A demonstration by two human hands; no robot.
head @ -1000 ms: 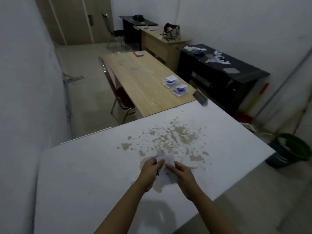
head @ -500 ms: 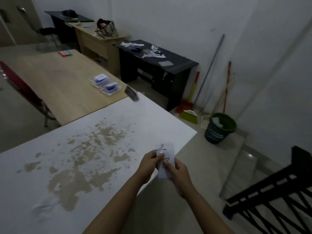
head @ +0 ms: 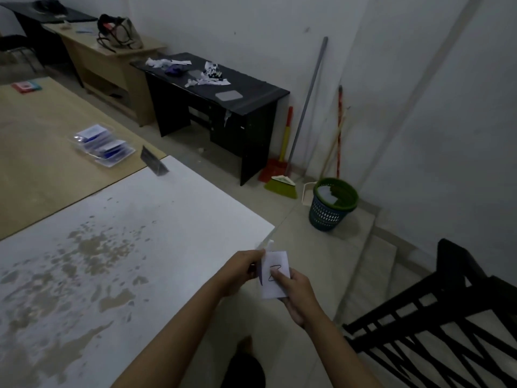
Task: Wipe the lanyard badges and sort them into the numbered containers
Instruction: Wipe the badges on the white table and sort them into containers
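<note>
Both hands hold a small white paper [head: 275, 278] with a handwritten mark on it, just past the corner of the white table [head: 156, 219]. My left hand [head: 242, 268] pinches its left edge. My right hand [head: 296, 292] grips it from below, thumb lying across the mark. Two clear containers of blue-and-white badges [head: 102, 145] sit on the wooden table [head: 42, 152] at the far left, well away from both hands.
A small dark stand [head: 152, 163] sits at the white table's far corner. A black desk [head: 212, 91] with scraps stands by the wall. Brooms [head: 282, 163] and a green-rimmed bin [head: 333, 204] occupy the corner. Black railing [head: 447, 317] lies to the right.
The view has swung right. Both hands, still holding the paper, have moved from above the stained tabletop to beyond the table's right corner, over the floor.
</note>
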